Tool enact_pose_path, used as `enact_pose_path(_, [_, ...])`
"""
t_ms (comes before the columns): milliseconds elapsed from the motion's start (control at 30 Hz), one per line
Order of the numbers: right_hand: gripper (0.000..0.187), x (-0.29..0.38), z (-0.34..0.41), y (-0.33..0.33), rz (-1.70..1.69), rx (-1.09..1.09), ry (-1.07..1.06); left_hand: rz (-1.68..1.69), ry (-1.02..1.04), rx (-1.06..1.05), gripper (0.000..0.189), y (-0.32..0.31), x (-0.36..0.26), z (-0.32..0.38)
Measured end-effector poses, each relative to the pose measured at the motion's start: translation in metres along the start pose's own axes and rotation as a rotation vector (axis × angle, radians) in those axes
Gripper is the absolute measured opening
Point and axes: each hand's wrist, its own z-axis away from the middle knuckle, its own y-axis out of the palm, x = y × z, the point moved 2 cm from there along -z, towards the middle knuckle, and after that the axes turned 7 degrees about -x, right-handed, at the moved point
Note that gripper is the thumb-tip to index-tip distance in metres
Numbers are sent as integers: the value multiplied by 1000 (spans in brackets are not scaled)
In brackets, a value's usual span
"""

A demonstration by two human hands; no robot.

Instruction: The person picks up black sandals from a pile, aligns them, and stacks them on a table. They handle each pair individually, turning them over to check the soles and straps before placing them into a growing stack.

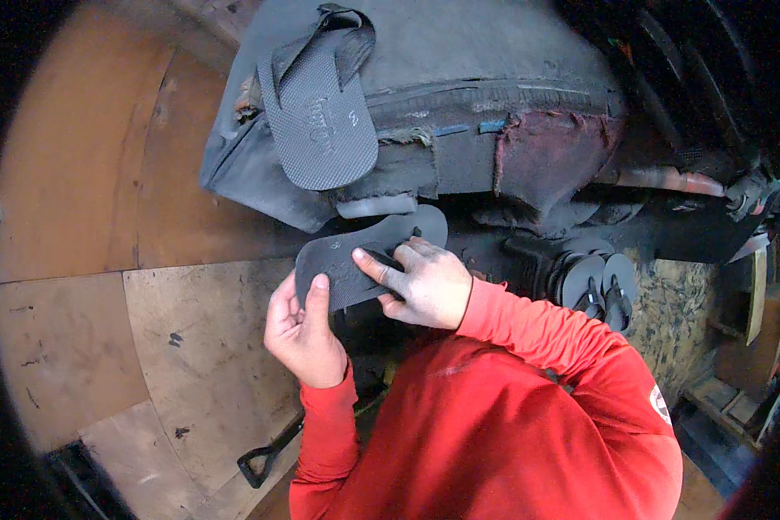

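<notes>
A dark grey rubber flip-flop (338,260) lies between my two hands, its sole's top face turned up. My left hand (309,331) grips the near left end, thumb on top and fingers behind the edge. Across the middle lies my right hand (426,283), its index finger stretched along a black strap and its other fingers curled at the edge. Part of the strap is hidden under that hand. Just beyond, a second grey flip-flop (325,123) with a textured, marked footbed and black straps rests on a dust-covered bench pad (468,45).
Stacked flip-flops (585,279) stand to the right. A reddish frayed cloth (552,149) hangs over the bench edge. Stained wooden boards (201,344) cover the floor at left, near a black D-shaped handle (257,465). Dark machine parts (754,188) are at far right.
</notes>
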Motion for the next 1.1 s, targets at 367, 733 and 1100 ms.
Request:
enact_pose_path(367, [77,38,-4,-7,-104,-12,-182,-108,83,-169,19,-46,-38,37])
enact_pose_path(733, [55,55,5,-120,276,-50,-325,42,9,137,69,-63,-31,80])
enact_pose_path(1100, [46,11,43,-97,-1434,-528,952,312,-173,318,47,47,-4,9])
